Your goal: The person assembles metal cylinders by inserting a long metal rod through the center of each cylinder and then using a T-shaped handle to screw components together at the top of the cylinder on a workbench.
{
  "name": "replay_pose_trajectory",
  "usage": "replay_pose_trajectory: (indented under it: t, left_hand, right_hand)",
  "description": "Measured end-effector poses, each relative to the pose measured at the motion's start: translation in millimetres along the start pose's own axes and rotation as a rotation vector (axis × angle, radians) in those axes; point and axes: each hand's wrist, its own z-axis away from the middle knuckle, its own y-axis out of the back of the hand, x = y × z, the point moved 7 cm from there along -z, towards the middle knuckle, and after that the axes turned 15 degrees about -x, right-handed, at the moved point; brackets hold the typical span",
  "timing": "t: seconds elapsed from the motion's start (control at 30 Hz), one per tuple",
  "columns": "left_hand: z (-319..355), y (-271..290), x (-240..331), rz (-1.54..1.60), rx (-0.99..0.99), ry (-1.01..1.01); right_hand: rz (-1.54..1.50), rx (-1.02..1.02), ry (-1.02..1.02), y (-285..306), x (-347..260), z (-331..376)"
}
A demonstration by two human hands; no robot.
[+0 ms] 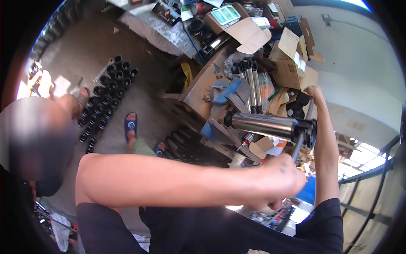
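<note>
A shiny metal cylinder point(264, 125) with black ends lies level above the cluttered bench, its left end next to a blue vise point(230, 91); whether the vise jaws hold it is hidden. A dark bar point(299, 146) meets the black fitting point(311, 132) at the cylinder's right end. My left hand point(281, 175) is closed around the near end of this bar, the forearm stretched across my body. With the arm reaching forward, my right hand point(313, 91) grips the bar's far end, close to the cardboard box.
Several shiny cylinders point(253, 84) stand on the bench beside an open cardboard box point(287, 63). Rows of black tubes point(112, 86) sit on the floor at left. Another person point(38, 144) is at the left edge. A railing point(374, 190) runs along the right.
</note>
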Motion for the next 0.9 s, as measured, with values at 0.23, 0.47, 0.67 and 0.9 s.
replay_pose_trajectory:
  t: [0.23, 0.47, 0.67, 0.9]
  left_hand:
    - [17, 6, 10, -0.256, 0.535, -0.003]
    - [-31, -36, 33, -1.953, 1.667, 0.654]
    - [33, 33, 98, -2.544, 1.398, 0.252]
    - [-19, 37, 139, -2.672, 1.389, -0.447]
  right_hand:
    - [-0.731, 0.314, 0.668, 49, -73, 86]
    - [0.037, 1.143, 0.727, -15, -27, 102]
    - [-0.074, 0.973, 0.219, -73, -11, 294]
    - [-0.531, 0.825, -0.178, -108, 27, 393]
